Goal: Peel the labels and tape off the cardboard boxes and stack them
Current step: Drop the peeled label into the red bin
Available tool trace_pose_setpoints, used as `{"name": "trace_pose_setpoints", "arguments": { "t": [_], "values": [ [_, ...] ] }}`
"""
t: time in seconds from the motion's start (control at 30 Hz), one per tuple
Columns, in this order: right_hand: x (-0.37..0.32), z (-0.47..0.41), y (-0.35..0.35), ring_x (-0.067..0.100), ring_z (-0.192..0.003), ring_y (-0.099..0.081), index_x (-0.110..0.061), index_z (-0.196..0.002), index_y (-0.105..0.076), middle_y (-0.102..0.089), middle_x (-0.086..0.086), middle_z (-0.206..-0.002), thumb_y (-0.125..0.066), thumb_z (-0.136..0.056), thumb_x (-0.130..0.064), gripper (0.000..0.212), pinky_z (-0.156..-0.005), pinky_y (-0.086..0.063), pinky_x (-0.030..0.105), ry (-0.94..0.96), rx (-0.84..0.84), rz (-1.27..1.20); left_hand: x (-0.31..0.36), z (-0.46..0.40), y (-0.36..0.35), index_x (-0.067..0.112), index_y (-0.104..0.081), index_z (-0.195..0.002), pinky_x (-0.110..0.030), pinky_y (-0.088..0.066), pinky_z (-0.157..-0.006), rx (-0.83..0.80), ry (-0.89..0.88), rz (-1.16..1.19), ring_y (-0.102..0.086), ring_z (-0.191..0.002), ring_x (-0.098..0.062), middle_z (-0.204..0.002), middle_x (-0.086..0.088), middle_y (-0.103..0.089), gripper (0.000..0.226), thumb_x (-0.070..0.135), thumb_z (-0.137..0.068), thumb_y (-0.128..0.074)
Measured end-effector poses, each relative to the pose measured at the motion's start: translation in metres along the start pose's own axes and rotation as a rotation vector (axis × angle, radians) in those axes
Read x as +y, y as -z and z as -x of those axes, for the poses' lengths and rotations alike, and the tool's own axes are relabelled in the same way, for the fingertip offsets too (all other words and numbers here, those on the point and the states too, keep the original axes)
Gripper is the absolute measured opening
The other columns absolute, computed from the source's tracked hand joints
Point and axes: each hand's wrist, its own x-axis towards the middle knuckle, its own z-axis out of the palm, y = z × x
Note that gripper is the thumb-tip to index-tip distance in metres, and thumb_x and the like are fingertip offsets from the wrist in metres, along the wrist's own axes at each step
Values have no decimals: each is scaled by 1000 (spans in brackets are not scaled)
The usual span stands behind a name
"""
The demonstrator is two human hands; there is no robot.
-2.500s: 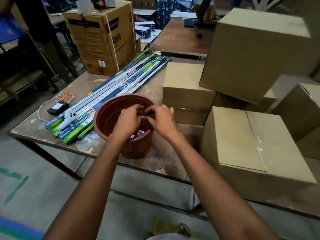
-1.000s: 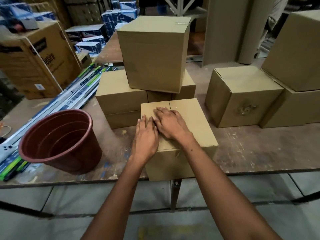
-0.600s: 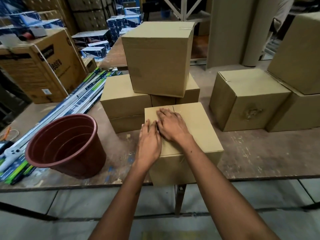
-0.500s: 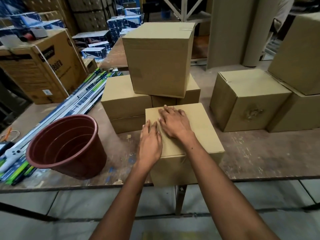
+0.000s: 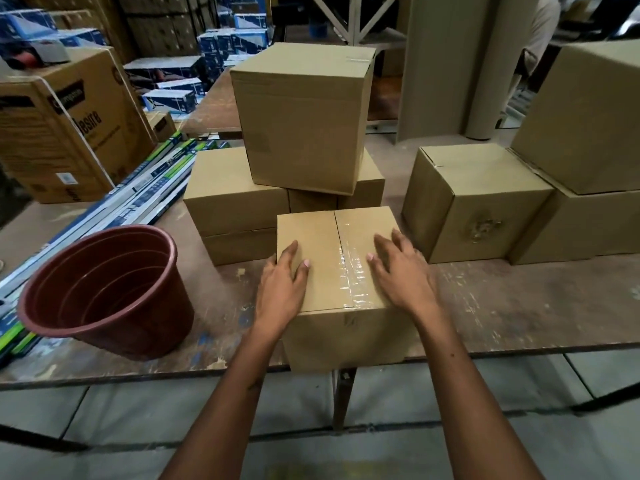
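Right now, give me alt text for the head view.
Both hands, left hand and right hand, rest flat on a taped cardboard box at the table edge, clear tape between them. A brown pot stands left; more boxes stacked behind.

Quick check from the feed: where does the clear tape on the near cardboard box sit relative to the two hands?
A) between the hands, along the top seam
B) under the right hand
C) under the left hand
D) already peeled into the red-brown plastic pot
A: the clear tape strip runs along the centre seam of the near cardboard box, with the left hand and right hand flat on either side of it.
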Motion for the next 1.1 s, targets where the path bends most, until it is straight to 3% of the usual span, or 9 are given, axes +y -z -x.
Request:
{"name": "trace_pose_setpoints", "arguments": {
  "t": [0.07,0.2,0.33,0.47,0.57,0.7,0.9,1.0,1.1],
  "values": [
    [-1,6,2,41,-150,-44,-28,-166,-34,-17,14,-177,-54,-106,-60,71,-118,-42,58,-108,30,-111,-1,3,0,41,-34,-167,-57,-30,-125,13,-13,24,-24,-162,-34,-172,-14,-34,65,63,-107,-49],
    [3,16,5,35,-141,-54,-18,-163,-34,-53,12,-157,-73,-93,-64,92,-113,-46,53,-189,136,-270,-5,16,-3,44,-34,-166,-59,-38,-121,52,-44,75,-32,-157,-37,-170,-14,-38,80,71,-95,-60],
    [7,36,4,30,-143,-50,-22,-166,-33,-47,6,-156,-79,-80,-75,111,-114,-45,50,-234,239,-384,-10,37,0,47,-20,-169,-55,-41,-121,122,-130,134,-34,-156,-28,-174,-2,-31,95,73,-90,-65],
    [9,49,-1,19,-130,-43,-25,-165,-31,-34,-5,-131,-81,-61,-89,132,-106,-50,48,-282,363,-514,-19,58,2,42,-15,-171,-43,-40,-119,191,-247,240,-34,-155,-16,-172,6,-30,113,53,-84,-87],
    [10,51,-16,15,-129,-42,-30,-156,-37,-31,-12,-128,-85,-60,-86,121,-107,-54,56,-249,417,-644,-27,62,-4,37,1,-172,-42,-33,-118,210,-208,251,-26,-154,-13,-173,0,-19,138,48,-74,-95],
    [10,56,-45,19,-132,-44,-31,-151,-38,-29,-13,-132,-90,-64,-71,109,-105,-54,47,-128,414,-657,-49,57,-19,26,8,-172,-37,-29,-116,208,-83,195,-21,-137,-5,-164,-6,-13,156,41,-63,-102],
    [26,71,-85,30,-129,-48,-8,-143,-40,-40,11,-137,-94,-67,-58,105,-101,-55,47,-132,326,-608,-83,53,-47,11,-18,-158,-44,-43,-119,265,-30,129,-42,-144,-30,-158,-14,-31,133,32,-59,-105],
    [37,83,-105,40,-131,-50,-20,-135,-33,-45,20,-139,-89,-74,-60,92,-101,-57,61,-149,288,-568,-88,58,-48,12,-19,-155,-41,-51,-110,175,50,188,-55,-139,-38,-156,-19,-47,116,44,-74,-96],
    [47,89,-116,18,-119,-48,-23,-131,-34,-46,13,-132,-89,-82,-51,79,-92,-61,57,-122,338,-517,-91,62,-46,21,-14,-162,-49,-50,-114,139,61,225,-53,-143,-35,-162,-15,-45,113,65,-83,-82]
  ]
}}
